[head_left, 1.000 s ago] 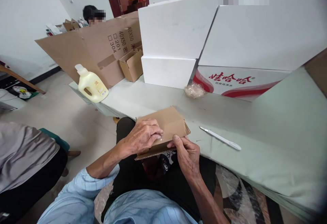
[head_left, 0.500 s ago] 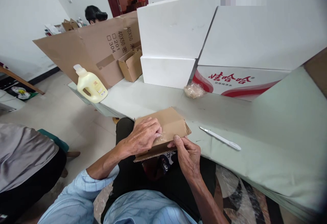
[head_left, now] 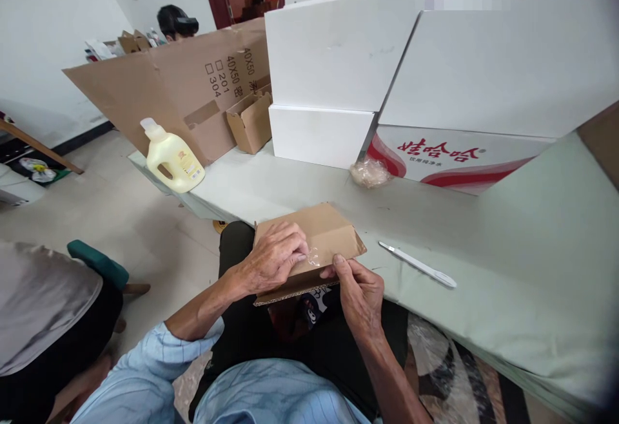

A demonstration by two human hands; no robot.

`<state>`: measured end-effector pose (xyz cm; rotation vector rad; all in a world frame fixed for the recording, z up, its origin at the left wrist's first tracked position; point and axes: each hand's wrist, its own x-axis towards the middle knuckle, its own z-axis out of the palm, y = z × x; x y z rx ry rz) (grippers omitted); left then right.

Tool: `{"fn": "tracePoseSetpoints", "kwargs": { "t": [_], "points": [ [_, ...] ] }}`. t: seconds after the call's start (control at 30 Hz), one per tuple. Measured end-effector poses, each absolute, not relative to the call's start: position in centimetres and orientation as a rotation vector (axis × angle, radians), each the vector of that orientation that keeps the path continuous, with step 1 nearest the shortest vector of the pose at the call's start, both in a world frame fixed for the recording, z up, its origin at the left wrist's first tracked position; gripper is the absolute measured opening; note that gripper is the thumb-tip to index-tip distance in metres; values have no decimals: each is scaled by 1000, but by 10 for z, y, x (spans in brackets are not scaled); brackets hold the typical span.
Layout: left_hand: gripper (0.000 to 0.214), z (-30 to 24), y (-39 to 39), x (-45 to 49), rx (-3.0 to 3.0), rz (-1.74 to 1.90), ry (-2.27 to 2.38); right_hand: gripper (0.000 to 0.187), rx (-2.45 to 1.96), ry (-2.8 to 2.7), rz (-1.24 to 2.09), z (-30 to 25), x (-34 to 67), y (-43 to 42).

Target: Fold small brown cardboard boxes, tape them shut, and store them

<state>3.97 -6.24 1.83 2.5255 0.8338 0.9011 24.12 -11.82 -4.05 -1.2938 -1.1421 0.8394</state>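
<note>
A flattened brown cardboard box (head_left: 326,234) lies at the near edge of the pale green table (head_left: 507,243), partly over my lap. My left hand (head_left: 273,258) rests on top of it, fingers curled and pinching a small bit of clear tape (head_left: 313,259) on the cardboard. My right hand (head_left: 355,292) grips the box's near edge from below, thumb pressed on the flap.
A white scalpel-like knife (head_left: 418,264) lies on the table right of the box. Further back are a yellow detergent bottle (head_left: 171,156), a small open carton (head_left: 251,121), a crumpled tape wad (head_left: 370,171), big white boxes (head_left: 338,57) and a cardboard sheet (head_left: 169,89). A seated person (head_left: 43,308) is at left.
My left fingers have peeled the clear tape slightly further right on the cardboard. The box has shifted a little rightward. The person at left has drawn back a bit.
</note>
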Motion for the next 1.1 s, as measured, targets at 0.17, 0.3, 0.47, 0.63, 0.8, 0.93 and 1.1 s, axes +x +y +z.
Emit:
{"fn": "tracePoseSetpoints", "kwargs": {
  "t": [0.17, 0.3, 0.47, 0.63, 0.8, 0.93, 1.1],
  "points": [
    [14, 11, -62, 37, 2505, 974, 730, 55, -1308, -1141, 851, -43, 242, -118],
    [15, 9, -61, 34, 2491, 984, 711, 55, -1319, -1144, 860, -44, 239, -119],
    [14, 12, -63, 36, 2382, 986, 744, 55, -1323, -1140, 844, -40, 241, -118],
    [14, 17, -65, 36, 2146, 1053, 748, 54, -1329, -1151, 836, -36, 243, -116],
    [19, 17, -62, 29, 1852, 1107, 721, 53, -1330, -1101, 868, -39, 245, -115],
    [29, 19, -51, 20, 1455, 1305, 702, 53, -1309, -1087, 918, -43, 250, -113],
    [33, 32, -36, 11, 1205, 1353, 716, 54, -1313, -1062, 945, -52, 260, -110]
  ]
}}
